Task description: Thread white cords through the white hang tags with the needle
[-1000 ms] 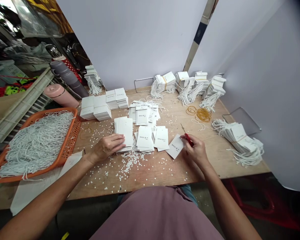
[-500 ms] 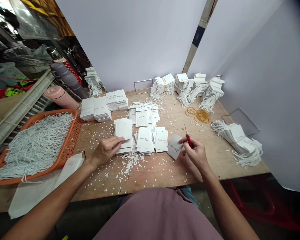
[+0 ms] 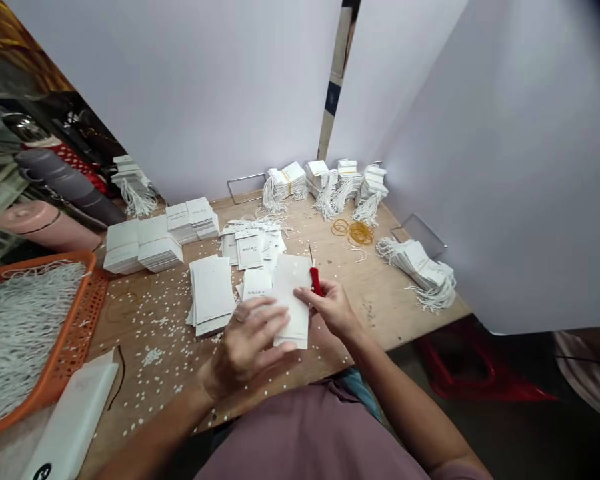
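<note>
My right hand [image 3: 334, 308] grips a blank white card tag [image 3: 293, 280] by its right edge, along with a red-handled awl [image 3: 316, 281] whose thin metal shaft points up. My left hand [image 3: 247, 340] is slightly blurred, its fingers apart and overlapping the lower left of that card; whether they touch it I cannot tell. Left of the card lies a stack of blank white tags [image 3: 214, 290]. Printed tags [image 3: 254, 281] are partly covered behind the held card. Farther back lies a loose pile of printed tags with strings [image 3: 250, 249].
Banded tag bundles with strings [image 3: 287, 180] line the back, and one stringed bundle [image 3: 420, 267] lies at right. Rubber bands [image 3: 360, 233] lie nearby. At left are banded blank tags [image 3: 123, 247], an orange basket [image 3: 73, 333] of white strings and a pink bottle [image 3: 50, 227]. Paper dots litter the tabletop.
My right hand has moved left with the awl and now holds a card upright before me. My left hand has left the blank stack and come right, fingers spreading. The view has shifted right.
</note>
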`<state>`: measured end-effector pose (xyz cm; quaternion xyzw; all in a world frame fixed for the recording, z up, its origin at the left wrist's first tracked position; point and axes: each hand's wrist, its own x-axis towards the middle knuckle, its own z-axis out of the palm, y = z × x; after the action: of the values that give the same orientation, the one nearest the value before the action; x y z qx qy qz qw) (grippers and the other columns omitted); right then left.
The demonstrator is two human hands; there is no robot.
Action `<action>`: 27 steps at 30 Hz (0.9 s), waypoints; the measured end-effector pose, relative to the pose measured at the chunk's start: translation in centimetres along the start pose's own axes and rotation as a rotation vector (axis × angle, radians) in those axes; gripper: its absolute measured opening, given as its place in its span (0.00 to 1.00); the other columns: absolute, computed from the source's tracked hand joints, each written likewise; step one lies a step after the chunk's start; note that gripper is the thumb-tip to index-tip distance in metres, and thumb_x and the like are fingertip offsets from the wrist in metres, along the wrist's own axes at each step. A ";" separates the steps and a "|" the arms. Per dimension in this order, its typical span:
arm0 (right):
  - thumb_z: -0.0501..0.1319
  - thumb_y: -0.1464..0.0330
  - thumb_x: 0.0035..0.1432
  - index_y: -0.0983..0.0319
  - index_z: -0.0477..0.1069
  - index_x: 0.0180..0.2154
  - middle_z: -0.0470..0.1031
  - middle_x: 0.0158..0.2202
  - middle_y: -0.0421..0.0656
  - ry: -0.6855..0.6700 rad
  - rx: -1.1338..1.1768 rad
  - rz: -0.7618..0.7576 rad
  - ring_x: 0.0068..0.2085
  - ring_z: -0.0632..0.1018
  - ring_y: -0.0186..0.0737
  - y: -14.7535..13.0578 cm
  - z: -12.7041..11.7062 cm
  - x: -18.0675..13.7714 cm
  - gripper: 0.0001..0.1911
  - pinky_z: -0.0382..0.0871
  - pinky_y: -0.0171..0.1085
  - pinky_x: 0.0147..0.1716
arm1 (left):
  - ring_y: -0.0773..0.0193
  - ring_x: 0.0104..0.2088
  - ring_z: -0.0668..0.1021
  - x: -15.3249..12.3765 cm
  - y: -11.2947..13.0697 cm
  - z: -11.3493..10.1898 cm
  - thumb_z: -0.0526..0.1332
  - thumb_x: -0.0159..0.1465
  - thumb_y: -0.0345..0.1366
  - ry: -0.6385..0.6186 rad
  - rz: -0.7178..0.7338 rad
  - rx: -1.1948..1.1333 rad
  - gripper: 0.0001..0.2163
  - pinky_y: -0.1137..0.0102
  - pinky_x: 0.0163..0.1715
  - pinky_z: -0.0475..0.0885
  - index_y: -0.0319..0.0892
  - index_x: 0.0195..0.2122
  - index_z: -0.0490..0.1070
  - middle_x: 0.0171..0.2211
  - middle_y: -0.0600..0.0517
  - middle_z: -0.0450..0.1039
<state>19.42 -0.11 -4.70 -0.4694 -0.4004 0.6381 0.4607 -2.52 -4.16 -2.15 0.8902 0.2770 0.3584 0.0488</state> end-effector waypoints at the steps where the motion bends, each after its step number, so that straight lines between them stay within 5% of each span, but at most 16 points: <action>1: 0.74 0.55 0.45 0.64 0.77 0.29 0.73 0.22 0.39 0.025 0.001 -0.029 0.19 0.71 0.32 0.1 0.0 0.1 0.19 0.67 0.33 0.14 | 0.48 0.59 0.74 0.5 -0.1 0.8 0.65 0.65 0.39 0.043 -0.112 -0.047 0.26 0.48 0.56 0.73 0.52 0.64 0.63 0.53 0.44 0.77; 5: 0.73 0.58 0.47 0.64 0.77 0.28 0.74 0.26 0.41 -0.023 -0.086 -0.121 0.23 0.72 0.33 0.2 -0.5 -0.4 0.16 0.68 0.32 0.16 | 0.50 0.52 0.78 2.7 -1.5 3.4 0.66 0.62 0.47 0.190 -0.711 -0.477 0.19 0.55 0.49 0.78 0.44 0.51 0.75 0.51 0.42 0.77; 9: 0.72 0.59 0.49 0.64 0.78 0.33 0.75 0.33 0.43 0.092 -0.099 -0.220 0.20 0.71 0.30 -0.7 -2.3 -0.6 0.15 0.67 0.32 0.13 | 0.65 0.31 0.80 3.6 -3.4 4.7 0.69 0.61 0.43 0.463 -0.960 -0.846 0.09 0.70 0.33 0.77 0.41 0.34 0.77 0.32 0.52 0.80; 12: 0.75 0.60 0.45 0.62 0.77 0.45 0.75 0.34 0.41 0.181 0.021 -0.198 0.23 0.75 0.33 -1.8 -4.8 -0.4 0.25 0.72 0.32 0.12 | 0.67 0.29 0.79 3.0 -4.7 4.4 0.72 0.57 0.41 0.624 -1.028 -0.890 0.11 0.74 0.34 0.76 0.41 0.36 0.77 0.30 0.54 0.80; 16: 0.76 0.58 0.41 0.64 0.74 0.30 0.74 0.23 0.38 0.178 0.059 -0.137 0.17 0.73 0.33 -2.3 -6.8 -0.3 0.20 0.71 0.33 0.10 | 0.64 0.30 0.80 2.4 -4.7 4.5 0.73 0.55 0.42 0.518 -1.078 -0.905 0.15 0.72 0.35 0.77 0.40 0.39 0.78 0.33 0.51 0.81; 22: 0.72 0.57 0.48 0.63 0.74 0.32 0.74 0.21 0.38 0.068 -0.029 -0.081 0.15 0.72 0.33 -1.7 -3.7 -1.1 0.18 0.69 0.33 0.10 | 0.63 0.30 0.79 4.2 -1.8 5.9 0.69 0.59 0.46 0.317 -1.064 -0.944 0.16 0.74 0.29 0.74 0.38 0.40 0.78 0.31 0.49 0.81; 27: 0.71 0.63 0.51 0.61 0.69 0.30 0.69 0.21 0.34 0.150 -0.198 -0.231 0.16 0.67 0.28 -1.0 -1.3 -0.8 0.13 0.62 0.29 0.11 | 0.64 0.27 0.77 5.1 -0.4 6.0 0.65 0.63 0.48 0.275 -1.039 -0.950 0.16 0.73 0.27 0.73 0.38 0.40 0.78 0.30 0.50 0.79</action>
<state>21.03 -0.54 -3.92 -0.5093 -0.4772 0.5016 0.5112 4.26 -0.49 -3.60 0.4725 0.4828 0.4797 0.5600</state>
